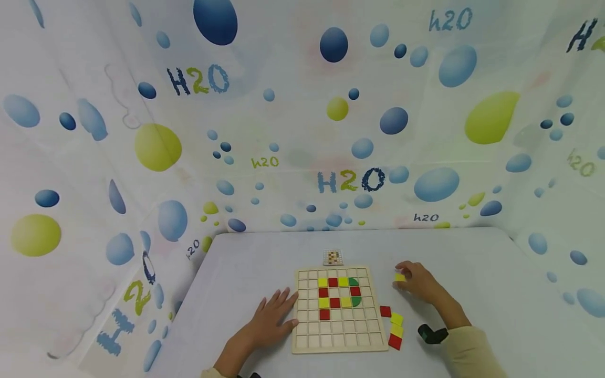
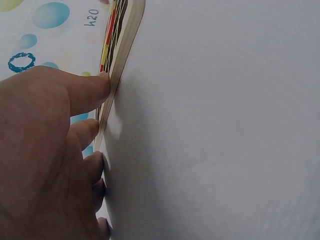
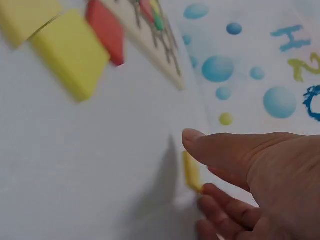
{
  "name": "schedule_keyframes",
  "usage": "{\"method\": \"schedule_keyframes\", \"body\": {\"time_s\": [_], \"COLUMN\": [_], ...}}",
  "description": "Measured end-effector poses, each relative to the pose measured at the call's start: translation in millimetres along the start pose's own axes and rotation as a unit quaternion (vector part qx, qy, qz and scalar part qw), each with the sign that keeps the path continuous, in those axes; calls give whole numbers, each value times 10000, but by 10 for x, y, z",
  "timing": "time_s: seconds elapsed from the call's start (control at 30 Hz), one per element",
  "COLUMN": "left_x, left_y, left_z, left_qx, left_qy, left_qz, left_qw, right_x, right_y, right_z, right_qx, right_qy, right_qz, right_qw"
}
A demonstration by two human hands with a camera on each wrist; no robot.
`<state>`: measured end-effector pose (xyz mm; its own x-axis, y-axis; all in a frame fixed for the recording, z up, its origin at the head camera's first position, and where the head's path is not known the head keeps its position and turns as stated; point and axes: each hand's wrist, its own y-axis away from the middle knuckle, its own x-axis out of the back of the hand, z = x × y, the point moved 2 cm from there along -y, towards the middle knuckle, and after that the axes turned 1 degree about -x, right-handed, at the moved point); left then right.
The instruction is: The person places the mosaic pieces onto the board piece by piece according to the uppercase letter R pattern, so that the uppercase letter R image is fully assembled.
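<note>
- A yellow tile (image 1: 399, 277) is pinched between thumb and fingers in the right grip (image 1: 419, 284), to the right of the grid board (image 1: 347, 337); its clearance from the table (image 1: 472, 257) cannot be told.
- The tile is judged light, stiff and slightly slippery; hold is best taken by opposite edges.
- The left grip (image 1: 274, 317) is spread, with nothing held; the board's left edge is touched.
- Loose tiles (image 1: 396, 319) are noted beside the board.
</note>
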<state>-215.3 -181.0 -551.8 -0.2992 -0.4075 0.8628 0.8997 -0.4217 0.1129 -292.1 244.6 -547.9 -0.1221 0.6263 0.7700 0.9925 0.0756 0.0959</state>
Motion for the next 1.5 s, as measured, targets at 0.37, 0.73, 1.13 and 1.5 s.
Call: {"method": "schedule_keyframes", "body": {"time_s": [0.37, 0.73, 1.13, 1.5], "left_x": [-2, 15, 5, 18], "left_y": [15, 23, 18, 28], "left_z": [-4, 0, -10, 11], "left_qx": [-5, 28, 27, 25], "left_qy": [0, 30, 20, 35], "left_qz": [-14, -22, -69, -67], "left_qw": [10000, 10000, 10000, 10000], "right_x": [-163, -350, -607, -965], "right_y": [21, 135, 273, 571], "right_z": [34, -242, -667, -1184], "right_qx": [104, 435, 400, 1783], "right_qy": [4, 18, -141, 1], "right_qz": [288, 230, 85, -408], "right_qw": [9995, 9988, 9991, 9831]}}
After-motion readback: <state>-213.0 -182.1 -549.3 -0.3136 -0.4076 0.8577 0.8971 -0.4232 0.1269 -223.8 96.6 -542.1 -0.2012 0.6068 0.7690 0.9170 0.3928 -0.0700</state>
